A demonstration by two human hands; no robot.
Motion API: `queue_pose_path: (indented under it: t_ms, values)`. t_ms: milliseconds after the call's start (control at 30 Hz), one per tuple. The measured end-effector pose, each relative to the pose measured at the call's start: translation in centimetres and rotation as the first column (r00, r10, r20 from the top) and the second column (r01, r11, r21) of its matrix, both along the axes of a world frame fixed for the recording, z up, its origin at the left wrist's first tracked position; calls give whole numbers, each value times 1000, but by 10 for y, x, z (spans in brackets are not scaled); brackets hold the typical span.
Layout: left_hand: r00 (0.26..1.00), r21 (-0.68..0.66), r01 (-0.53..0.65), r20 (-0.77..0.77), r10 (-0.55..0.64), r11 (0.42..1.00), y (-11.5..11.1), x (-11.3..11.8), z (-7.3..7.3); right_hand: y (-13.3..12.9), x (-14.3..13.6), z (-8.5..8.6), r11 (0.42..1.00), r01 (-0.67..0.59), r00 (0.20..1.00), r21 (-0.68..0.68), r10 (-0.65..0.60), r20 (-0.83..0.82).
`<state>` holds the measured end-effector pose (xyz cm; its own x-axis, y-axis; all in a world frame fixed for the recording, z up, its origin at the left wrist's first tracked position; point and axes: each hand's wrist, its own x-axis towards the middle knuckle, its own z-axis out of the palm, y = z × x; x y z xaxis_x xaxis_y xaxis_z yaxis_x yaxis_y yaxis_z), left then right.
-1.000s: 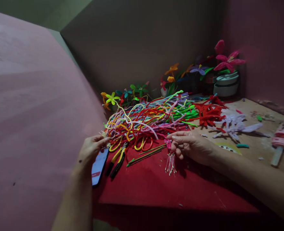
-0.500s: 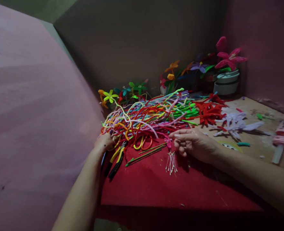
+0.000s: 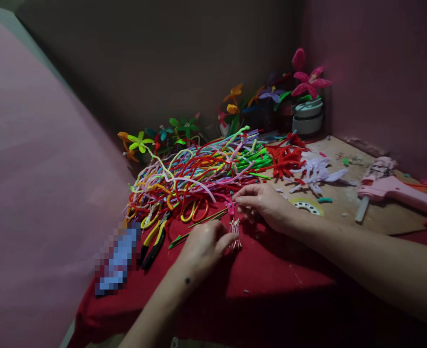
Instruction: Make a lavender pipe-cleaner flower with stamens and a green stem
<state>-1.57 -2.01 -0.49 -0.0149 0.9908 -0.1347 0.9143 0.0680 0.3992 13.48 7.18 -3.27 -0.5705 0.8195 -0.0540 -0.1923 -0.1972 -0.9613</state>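
Note:
My left hand (image 3: 206, 240) is over the red cloth. Its thumb reaches across a small bunch of white flower stamens (image 3: 236, 225), apart from the fingers, which are partly hidden. My right hand (image 3: 260, 203) is just right of a small bent pink pipe cleaner (image 3: 230, 208). Its thumb and index finger are pinched together; anything between them is too small to make out. Thin green stems (image 3: 184, 237) lie left of the stamens. Beside them are pliers (image 3: 155, 244) with yellow-and-black handles and scissors (image 3: 189, 212) with orange-and-yellow loops.
A tangled heap of coloured pipe cleaners (image 3: 195, 166) spreads behind my hands. Red pieces (image 3: 286, 159) and white ones (image 3: 317, 174) lie on a board at right, with a tape roll (image 3: 307, 208) and a pink glue gun (image 3: 387, 188). Pipe-cleaner flowers (image 3: 311, 83) stand along the wall.
My left hand has moved right, from the heap's left edge to the stamens. My right hand stays by the pink piece. The view has swung right, showing more of the glue gun.

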Motion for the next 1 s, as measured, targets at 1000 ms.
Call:
queue_pose_path:
  t_ms: [1000]
  values:
    - [641, 130, -430, 741, 201, 893, 4, 35, -10, -8, -1, 2, 986, -133, 989, 96, 139, -57]
